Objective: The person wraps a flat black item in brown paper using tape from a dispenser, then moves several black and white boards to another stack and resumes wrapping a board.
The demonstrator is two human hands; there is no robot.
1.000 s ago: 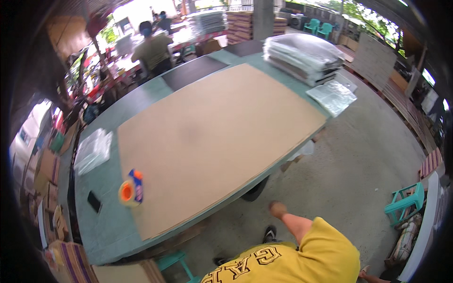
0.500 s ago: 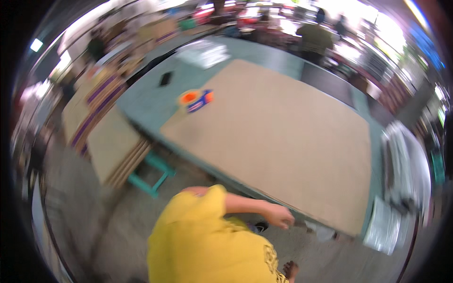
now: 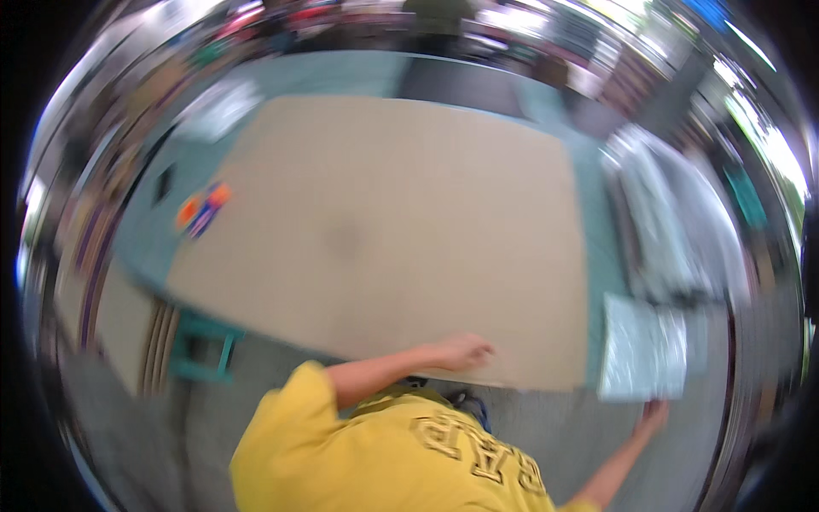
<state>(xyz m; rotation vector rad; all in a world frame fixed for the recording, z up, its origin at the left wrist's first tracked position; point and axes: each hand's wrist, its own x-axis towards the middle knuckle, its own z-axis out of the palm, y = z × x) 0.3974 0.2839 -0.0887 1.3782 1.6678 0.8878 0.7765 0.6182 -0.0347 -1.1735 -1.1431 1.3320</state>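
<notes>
A large flat brown cardboard sheet [image 3: 401, 222] covers most of the green table. My left hand [image 3: 463, 352] is over the sheet's near edge, its fingers curled in and nothing visible in them. At the lower right my right hand [image 3: 654, 415] is at the near edge of a clear plastic packet [image 3: 641, 350], which overhangs the table's right corner. Motion smears its fingers, so whether they grip the packet is unclear. On the sheet's left edge lies a tape dispenser [image 3: 205, 209], blue and orange, beside a roll of tape.
Bundled clear plastic [image 3: 661, 222] is piled along the right side of the green table [image 3: 132, 247]. At the far left are another plastic packet [image 3: 217, 109] and a dark phone-like object [image 3: 163, 183]. Stacked cardboard [image 3: 128, 328] rests by a green stool [image 3: 205, 346]. A person [image 3: 437, 21] is beyond the table.
The view has swung right, so the table appears shifted left. My right hand has moved out to the plastic packet's edge; my left hand now appears over the cardboard's near edge.
</notes>
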